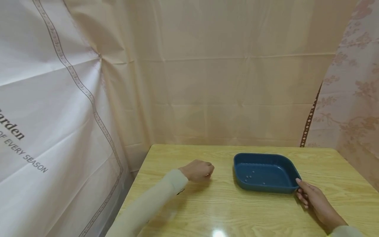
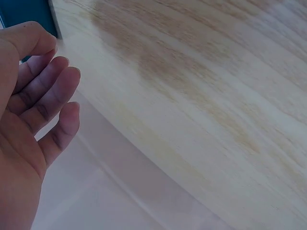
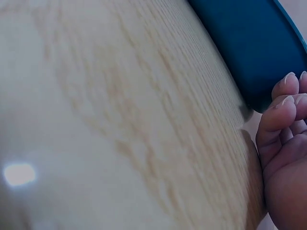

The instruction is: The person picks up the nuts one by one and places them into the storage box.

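Wooden table [image 1: 183, 210] | one blue tray [image 1: 266, 187], touching right hand [image 1: 315, 199] fingertips, fingers relaxed | left hand [image 1: 197, 171] curled loosely, empty, well left of tray

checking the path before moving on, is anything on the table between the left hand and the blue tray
Nothing visible does. The left hand rests loosely curled on the wooden table, and only bare tabletop lies between it and the blue tray. The right hand touches the tray's near right corner, on the far side.
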Available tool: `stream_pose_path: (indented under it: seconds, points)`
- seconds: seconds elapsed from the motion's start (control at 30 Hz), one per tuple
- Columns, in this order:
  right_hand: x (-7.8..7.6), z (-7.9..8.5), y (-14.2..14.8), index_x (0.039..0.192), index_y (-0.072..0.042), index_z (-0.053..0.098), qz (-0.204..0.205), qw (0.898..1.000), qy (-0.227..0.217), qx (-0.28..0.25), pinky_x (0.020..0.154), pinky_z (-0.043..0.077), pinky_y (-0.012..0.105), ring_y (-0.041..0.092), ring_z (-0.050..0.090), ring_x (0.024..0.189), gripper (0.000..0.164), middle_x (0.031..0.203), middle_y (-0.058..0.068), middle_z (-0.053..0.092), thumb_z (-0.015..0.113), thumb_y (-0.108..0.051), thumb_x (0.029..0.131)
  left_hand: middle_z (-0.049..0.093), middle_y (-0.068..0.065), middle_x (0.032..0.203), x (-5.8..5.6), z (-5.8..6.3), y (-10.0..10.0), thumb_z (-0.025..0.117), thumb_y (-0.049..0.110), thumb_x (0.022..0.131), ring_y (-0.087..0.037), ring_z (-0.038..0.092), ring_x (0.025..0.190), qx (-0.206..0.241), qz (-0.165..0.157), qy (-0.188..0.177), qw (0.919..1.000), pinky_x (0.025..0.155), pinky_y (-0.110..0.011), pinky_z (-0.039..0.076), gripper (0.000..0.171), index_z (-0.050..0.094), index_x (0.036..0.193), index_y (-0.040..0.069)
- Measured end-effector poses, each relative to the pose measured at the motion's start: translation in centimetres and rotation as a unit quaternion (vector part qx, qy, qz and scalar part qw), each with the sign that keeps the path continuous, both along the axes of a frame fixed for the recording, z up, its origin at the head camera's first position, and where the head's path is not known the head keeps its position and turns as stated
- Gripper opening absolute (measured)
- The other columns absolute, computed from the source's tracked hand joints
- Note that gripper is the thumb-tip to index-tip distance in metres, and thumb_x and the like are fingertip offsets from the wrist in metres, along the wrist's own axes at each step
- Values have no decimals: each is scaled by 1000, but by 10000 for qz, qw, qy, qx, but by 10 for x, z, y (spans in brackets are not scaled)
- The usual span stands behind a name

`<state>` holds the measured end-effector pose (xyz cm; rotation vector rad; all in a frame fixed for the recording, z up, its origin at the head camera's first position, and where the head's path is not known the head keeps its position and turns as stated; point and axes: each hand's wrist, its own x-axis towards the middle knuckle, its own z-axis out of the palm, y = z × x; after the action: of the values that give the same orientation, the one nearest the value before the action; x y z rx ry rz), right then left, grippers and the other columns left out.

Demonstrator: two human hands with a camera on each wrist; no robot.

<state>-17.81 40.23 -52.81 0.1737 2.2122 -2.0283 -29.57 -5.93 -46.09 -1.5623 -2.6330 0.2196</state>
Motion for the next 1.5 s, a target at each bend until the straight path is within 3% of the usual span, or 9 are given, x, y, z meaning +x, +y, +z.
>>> stream_pose_path:
  seconds: [0.37,0.7,1.17,1.5]
  points:
    - [-1,-1,3,83,-8,56,-100,9993,-49,-363,48,45,26,7,43,54,46,67,-3,51,49,-46,108,62,9,92,-5,5,22,63,18,101,-1,50,71,-174,-118,67,9998,62,-15,43,4,67,99,19]
    - [0,-1,4,85,-6,56,-154,9998,-20,-132,49,45,27,8,43,54,47,68,-3,51,48,-46,108,61,8,92,-5,12,48,62,19,102,-2,52,70,-257,-195,22,9995,62,-17,44,6,66,99,18]
    - [0,0,0,86,-6,55,-289,9995,-121,-32,48,45,27,8,43,53,49,68,-3,51,49,-50,107,61,5,89,-13,15,82,58,18,102,-6,51,69,-327,-431,257,9982,58,-22,43,9,65,96,17]
    - [-1,-2,2,87,-4,56,-250,9997,-48,-35,48,45,27,8,42,53,50,68,-2,51,47,-49,108,61,4,88,-17,19,100,57,20,103,-8,55,73,-385,-367,456,9975,59,-24,46,11,67,99,17]
